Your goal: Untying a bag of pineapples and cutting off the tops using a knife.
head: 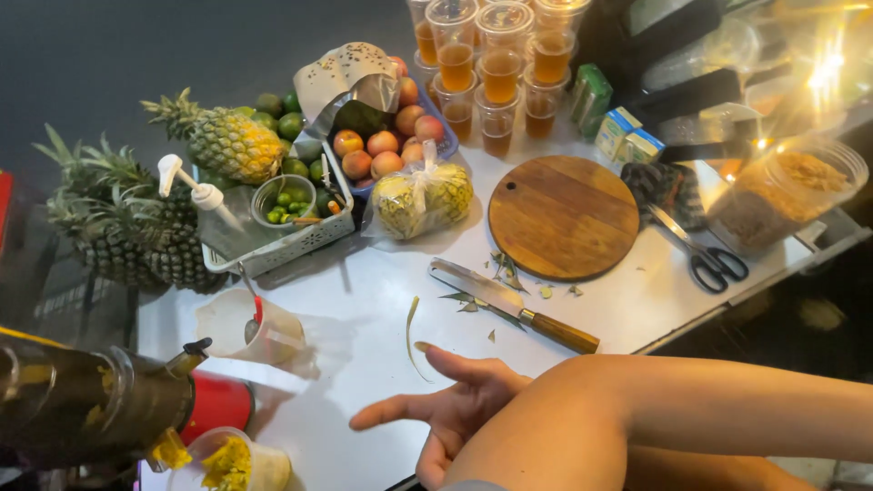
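One hand of mine in view, right I think, fingers spread, holding nothing, hovering over white table. Knife lies just far-right of it, beside round cutting board.

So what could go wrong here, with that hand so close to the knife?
Two risks, as I judge it. The knife lies bare on the white table, blade toward the open hand; a careless reach could meet its edge. The scissors sit near the table's edge and might get knocked off.
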